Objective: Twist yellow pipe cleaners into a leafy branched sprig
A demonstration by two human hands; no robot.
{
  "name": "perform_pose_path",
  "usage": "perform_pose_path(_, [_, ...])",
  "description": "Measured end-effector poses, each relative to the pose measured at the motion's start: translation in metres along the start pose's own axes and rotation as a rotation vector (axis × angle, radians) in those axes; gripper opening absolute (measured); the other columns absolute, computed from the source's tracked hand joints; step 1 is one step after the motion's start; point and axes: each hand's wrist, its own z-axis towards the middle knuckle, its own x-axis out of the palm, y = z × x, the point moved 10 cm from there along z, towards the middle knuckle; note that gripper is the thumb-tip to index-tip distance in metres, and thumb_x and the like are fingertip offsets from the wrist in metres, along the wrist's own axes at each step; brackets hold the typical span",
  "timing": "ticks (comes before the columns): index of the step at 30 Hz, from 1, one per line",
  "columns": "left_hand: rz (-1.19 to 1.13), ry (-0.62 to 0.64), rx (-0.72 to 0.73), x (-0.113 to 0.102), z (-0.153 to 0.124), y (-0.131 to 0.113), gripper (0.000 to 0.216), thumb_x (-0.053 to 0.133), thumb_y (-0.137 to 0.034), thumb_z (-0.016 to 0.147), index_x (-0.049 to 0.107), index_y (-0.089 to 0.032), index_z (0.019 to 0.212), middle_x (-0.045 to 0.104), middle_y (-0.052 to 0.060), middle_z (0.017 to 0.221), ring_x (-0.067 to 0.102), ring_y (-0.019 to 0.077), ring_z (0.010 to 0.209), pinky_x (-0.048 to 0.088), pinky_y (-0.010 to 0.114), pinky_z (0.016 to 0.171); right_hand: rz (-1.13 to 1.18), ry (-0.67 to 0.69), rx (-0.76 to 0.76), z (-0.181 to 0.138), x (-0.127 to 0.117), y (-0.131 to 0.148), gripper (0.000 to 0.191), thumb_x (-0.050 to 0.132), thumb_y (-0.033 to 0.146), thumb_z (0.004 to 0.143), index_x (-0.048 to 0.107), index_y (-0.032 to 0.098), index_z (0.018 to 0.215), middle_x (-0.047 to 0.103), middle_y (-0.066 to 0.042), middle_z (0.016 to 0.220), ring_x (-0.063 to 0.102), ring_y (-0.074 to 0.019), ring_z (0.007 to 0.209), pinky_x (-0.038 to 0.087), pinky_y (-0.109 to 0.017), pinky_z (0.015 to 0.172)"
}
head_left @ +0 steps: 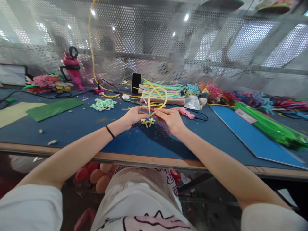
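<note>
A pale yellow pipe cleaner (149, 102) is bent into an upright loop, its two ends brought together low between my hands. My left hand (136, 116) pinches one end with thumb and finger. From the other side, my right hand (172, 120) pinches the opposite end. Just below the fingertips, small yellow flower-like pieces (148, 122) lie on the blue table top (130, 141). Behind the loop is a thick bundle of pastel pipe cleaners (173, 93). A pink glue gun (184, 112) lies beyond my right hand.
Mint green pieces (104, 104) are piled left, near a green sheet (55, 109). A phone (136, 82) and a pink bottle (73, 71) stand at the back. On the right lie a blue board (250, 134) and a packed green bundle (271, 125). Perforated metal (149, 38) rises behind.
</note>
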Motion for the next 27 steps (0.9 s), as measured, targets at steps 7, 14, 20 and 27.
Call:
perform_pose_path(7, [-0.145,-0.006,-0.004,0.002,-0.002,-0.008,0.035,0.075,-0.018,0.070,0.054,-0.016,0.097,0.067,0.001,0.080,0.048,0.0058,0.057,0.030,0.022,0.052,-0.154,0.062,-0.032,-0.004,0.009,0.008,0.031,0.081,0.041,0.065,0.080,0.017,0.084,0.071,-0.004,0.073,0.055,-0.0132,0.063,0.043,-0.030,0.064])
perform_pose_path(14, [-0.146,0.123,0.021,0.012,-0.008,-0.018,0.042,0.078,-0.019,0.069,0.053,-0.016,0.102,0.066,0.001,0.082,0.053,0.0069,0.061,0.033,0.022,0.055,-0.172,0.194,-0.038,-0.007,0.022,0.006,0.034,0.081,0.046,0.067,0.077,0.016,0.083,0.063,0.000,0.066,0.042,-0.0089,0.056,0.031,-0.027,0.055])
perform_pose_path(20, [-0.137,0.289,0.000,0.022,-0.015,-0.020,0.048,0.081,-0.028,0.070,0.054,-0.017,0.108,0.066,-0.001,0.079,0.053,0.0069,0.062,0.033,0.021,0.055,0.038,0.277,0.125,-0.008,0.029,-0.011,0.032,0.087,0.041,0.059,0.072,0.017,0.072,0.062,0.001,0.067,0.047,-0.0078,0.057,0.036,-0.026,0.057])
perform_pose_path(27, [-0.222,0.325,0.005,0.028,-0.020,-0.023,0.049,0.083,-0.031,0.068,0.055,-0.017,0.106,0.064,-0.002,0.079,0.051,0.0054,0.060,0.032,0.021,0.055,0.131,0.291,0.213,-0.010,0.031,-0.015,0.031,0.089,0.039,0.058,0.067,0.018,0.066,0.057,0.004,0.065,0.048,-0.0089,0.060,0.039,-0.026,0.060])
